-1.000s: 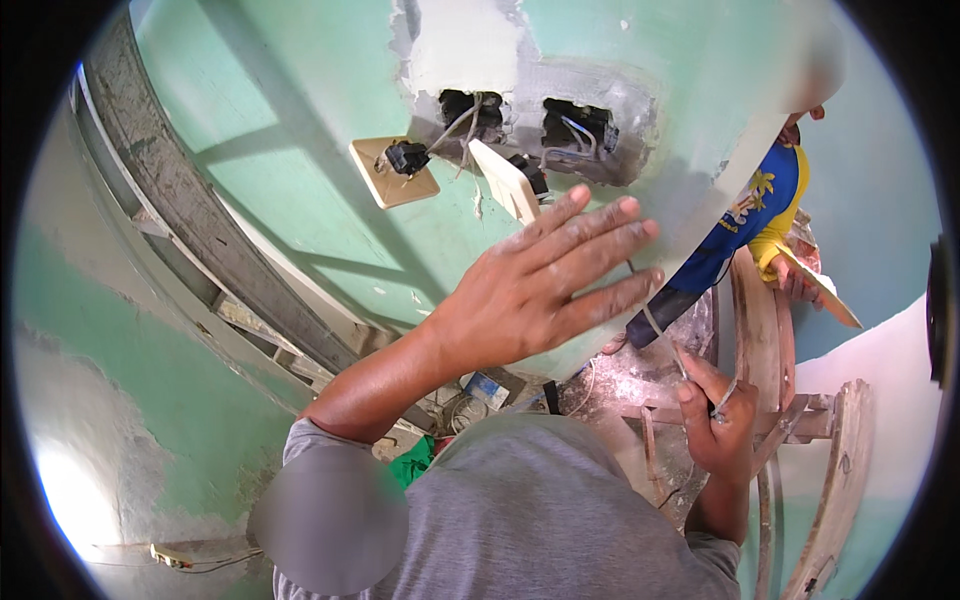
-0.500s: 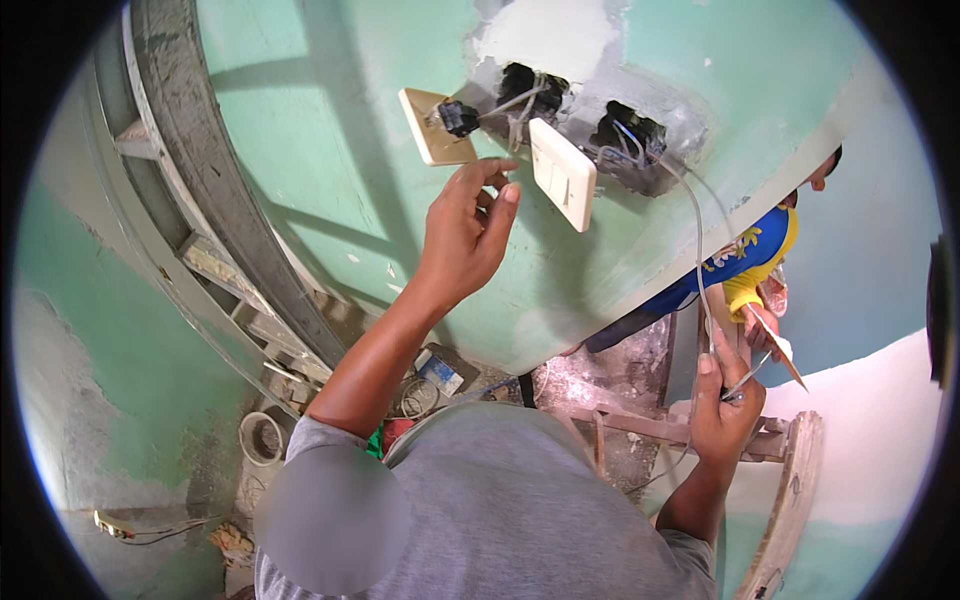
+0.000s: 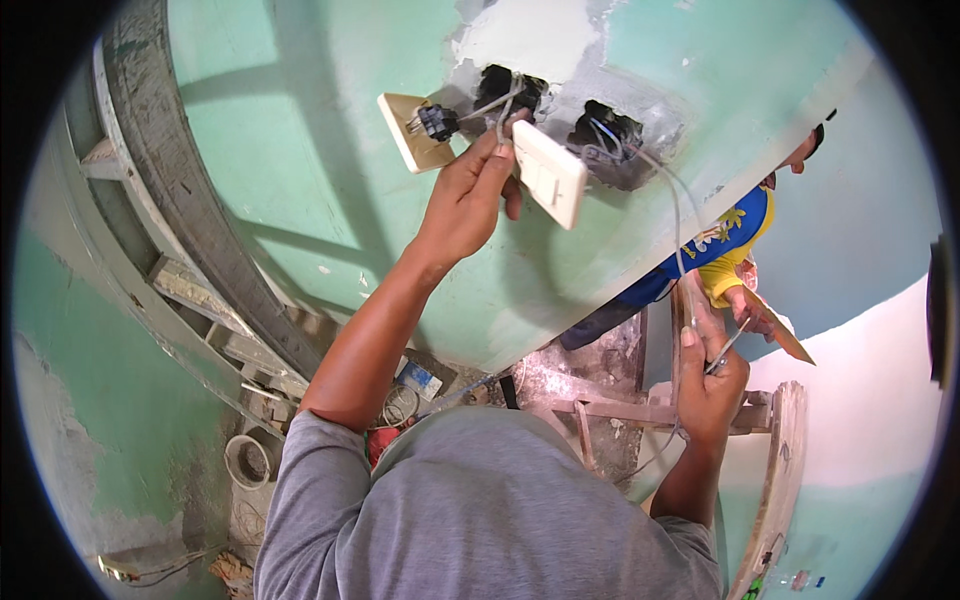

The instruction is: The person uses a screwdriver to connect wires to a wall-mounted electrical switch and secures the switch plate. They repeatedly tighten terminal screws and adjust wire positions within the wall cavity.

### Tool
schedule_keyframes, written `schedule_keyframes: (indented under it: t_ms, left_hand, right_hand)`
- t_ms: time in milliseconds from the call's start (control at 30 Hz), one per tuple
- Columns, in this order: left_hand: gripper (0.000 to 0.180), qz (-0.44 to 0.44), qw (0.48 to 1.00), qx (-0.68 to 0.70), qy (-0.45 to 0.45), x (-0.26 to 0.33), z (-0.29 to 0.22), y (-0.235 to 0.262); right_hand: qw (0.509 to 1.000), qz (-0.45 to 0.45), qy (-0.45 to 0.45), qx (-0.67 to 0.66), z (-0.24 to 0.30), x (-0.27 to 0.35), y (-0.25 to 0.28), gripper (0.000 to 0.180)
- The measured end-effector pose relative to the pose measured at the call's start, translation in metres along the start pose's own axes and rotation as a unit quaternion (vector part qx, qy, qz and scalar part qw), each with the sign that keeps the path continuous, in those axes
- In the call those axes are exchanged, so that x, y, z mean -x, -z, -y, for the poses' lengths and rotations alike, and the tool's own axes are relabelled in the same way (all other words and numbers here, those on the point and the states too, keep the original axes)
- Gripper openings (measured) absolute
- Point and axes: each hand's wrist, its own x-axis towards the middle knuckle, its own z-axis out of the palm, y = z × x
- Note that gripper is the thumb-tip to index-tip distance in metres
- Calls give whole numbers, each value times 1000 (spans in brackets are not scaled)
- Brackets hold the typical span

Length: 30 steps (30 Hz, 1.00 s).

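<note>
Between the thumb and fingers of my left hand is a grey electrical cable that comes out of the left wall hole. A cream switch plate hangs just right of these fingers. Another cream plate, seen from behind with a black module on it, hangs to their left. My right hand, lower right, is closed round a thin metal tool whose kind I cannot make out. A pale cable runs from the right wall hole down to that hand.
A ladder curves along the left. A wooden frame stands at the lower right. Beyond the wall's edge another person in a blue and yellow shirt holds a flat board. A round bucket sits on the floor.
My left hand has moved up to the cable at the left hole and closed on it. The right hand keeps its hold. The other person's board has shifted.
</note>
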Motion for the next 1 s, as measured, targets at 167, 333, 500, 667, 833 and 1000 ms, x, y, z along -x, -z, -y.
schedule_keyframes:
  t_ms: [167,333,500,667,833,1000]
  left_hand:
    - [47,-39,997,57,-28,-7,5,-14]
    - [48,-116,992,49,24,-5,-19,-31]
    - [43,-150,985,83,-6,-10,-6,-32]
    - [46,-221,973,55,-43,-4,-10,-54]
    - [54,-167,984,36,-54,-5,-9,-48]
    - [71,-118,992,14,-45,-8,-8,-46]
  right_hand:
    - [999,21,16,-45,2,2,-7,33]
    - [995,18,27,-94,0,-7,-27,33]
    - [980,30,43,-190,-1,-16,-48,34]
    - [969,-7,113,-219,-8,-26,-60,39]
    - [969,16,97,-228,-8,-33,-65,41]
    - [972,8,123,-199,-15,-36,-68,40]
